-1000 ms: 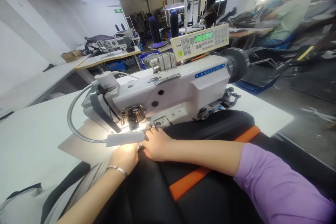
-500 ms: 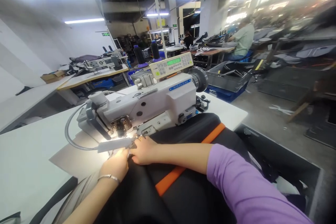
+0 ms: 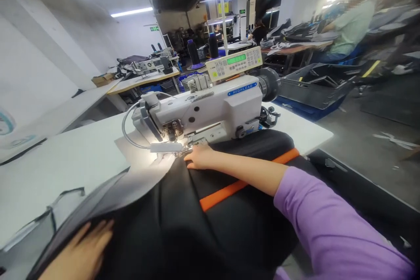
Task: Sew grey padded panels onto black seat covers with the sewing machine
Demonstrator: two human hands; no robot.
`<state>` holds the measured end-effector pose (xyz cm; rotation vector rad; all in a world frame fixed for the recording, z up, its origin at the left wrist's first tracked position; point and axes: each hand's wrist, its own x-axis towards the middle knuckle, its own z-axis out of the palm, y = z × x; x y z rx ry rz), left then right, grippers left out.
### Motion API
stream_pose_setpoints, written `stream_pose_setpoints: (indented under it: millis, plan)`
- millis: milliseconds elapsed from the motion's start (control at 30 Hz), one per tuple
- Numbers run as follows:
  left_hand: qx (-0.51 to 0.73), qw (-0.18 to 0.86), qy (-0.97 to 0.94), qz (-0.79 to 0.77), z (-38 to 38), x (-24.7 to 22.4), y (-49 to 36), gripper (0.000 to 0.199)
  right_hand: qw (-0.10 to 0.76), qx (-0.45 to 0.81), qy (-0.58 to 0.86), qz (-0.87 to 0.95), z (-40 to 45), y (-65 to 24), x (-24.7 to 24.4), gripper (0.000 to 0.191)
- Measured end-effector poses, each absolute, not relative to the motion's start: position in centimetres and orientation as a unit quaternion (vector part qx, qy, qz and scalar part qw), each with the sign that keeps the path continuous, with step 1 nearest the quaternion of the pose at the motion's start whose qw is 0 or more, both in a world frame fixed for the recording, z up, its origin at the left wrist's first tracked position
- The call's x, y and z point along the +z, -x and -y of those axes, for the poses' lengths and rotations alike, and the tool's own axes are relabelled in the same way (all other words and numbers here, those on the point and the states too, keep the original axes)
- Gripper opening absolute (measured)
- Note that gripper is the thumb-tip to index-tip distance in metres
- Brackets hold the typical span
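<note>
A large piece of black fabric (image 3: 177,210) with orange strips (image 3: 223,193) drapes over the front of the sewing machine (image 3: 210,109). Close to the machine's lit needle area, my right hand (image 3: 201,156) grips the fabric's edge, fingers pointing left. At the lower left, my left hand (image 3: 87,245) lies on the dark cloth with its fingers spread, a little blurred. A pale grey lining (image 3: 138,188) shows along the fabric's left side, running up toward the needle. The work lamp (image 3: 166,147) hides part of the stitching spot.
The white table (image 3: 98,153) extends left of the machine. A dark-trimmed grey piece (image 3: 36,227) lies at its left edge. Behind the machine stand thread cones (image 3: 194,54). Grey crates (image 3: 318,83) are on the right, where a person (image 3: 351,30) sits at another table.
My left hand has left the needle area and moved down and left onto the cloth. My right hand stays by the needle. The view has shifted, so the machine appears farther right and higher.
</note>
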<state>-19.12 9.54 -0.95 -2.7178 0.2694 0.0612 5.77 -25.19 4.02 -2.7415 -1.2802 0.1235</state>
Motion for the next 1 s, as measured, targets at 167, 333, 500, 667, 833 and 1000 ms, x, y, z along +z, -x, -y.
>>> stream_pose_setpoints:
  millis: [167, 333, 500, 667, 833, 1000]
  plan:
    - [-0.043, 0.263, 0.961, -0.076, -8.6, 3.4, 12.3, 0.045, 0.073, 0.020, 0.908, 0.412, 25.0, -3.5, 3.3, 0.042]
    - [-0.235, 0.240, 0.936, -0.103, 1.5, 5.4, 7.6, 0.049, 0.097, -0.001, 0.911, 0.402, 24.7, -3.3, 2.8, 0.040]
    - [-0.019, 0.171, 0.985, -0.030, 5.7, 5.5, 2.1, 0.044, 0.119, -0.014, 0.904, 0.411, 23.7, -4.5, 2.2, 0.033]
    - [0.063, 0.130, 0.989, -0.012, 7.0, 4.4, -0.1, 0.022, 0.139, -0.005, 0.896, 0.421, 23.6, -5.8, 1.4, 0.030]
    - [0.084, 0.109, 0.990, -0.007, 7.4, 3.3, -0.2, 0.029, 0.149, 0.010, 0.890, 0.432, 23.8, -6.5, 1.1, 0.031]
    - [0.090, 0.089, 0.992, 0.004, 7.4, 2.9, -0.2, 0.033, 0.148, 0.017, 0.887, 0.438, 23.6, -6.7, 0.9, 0.032]
